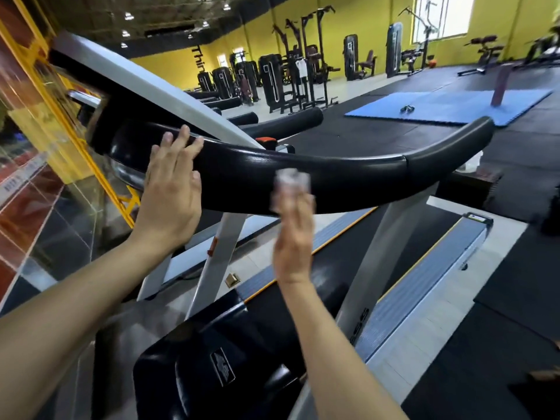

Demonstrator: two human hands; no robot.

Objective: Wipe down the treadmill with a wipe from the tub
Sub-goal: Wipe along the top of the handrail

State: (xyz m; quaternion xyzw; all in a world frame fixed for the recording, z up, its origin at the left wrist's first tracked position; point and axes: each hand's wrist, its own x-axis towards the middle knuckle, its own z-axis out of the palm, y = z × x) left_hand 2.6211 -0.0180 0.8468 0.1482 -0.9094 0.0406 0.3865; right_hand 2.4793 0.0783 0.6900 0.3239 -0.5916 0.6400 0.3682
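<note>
Left hand (pixel 169 189) flat, fingers straight, on the treadmill's black handrail (pixel 333 171) (long axis left-right); right hand (pixel 295 234) presses blurred wipe (pixel 291 184) against it.

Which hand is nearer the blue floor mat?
Right. The right hand presses a wipe on the handrail below the blue mat; the left hand is farther left.

The left hand (pixel 169 189) lies flat, fingers straight, against the black curved handrail (pixel 318 165) of the treadmill (pixel 418 268), near the console end. The right hand (pixel 295 234) presses a blurred pale wipe (pixel 292 184) against the handrail's lower face, further along. Below run the dark belt and grey side rails. Beyond, a blue floor mat (pixel 448 106) lies on black flooring, with weight machines (pixel 291 77) along a yellow wall (pixel 342 22).
</note>
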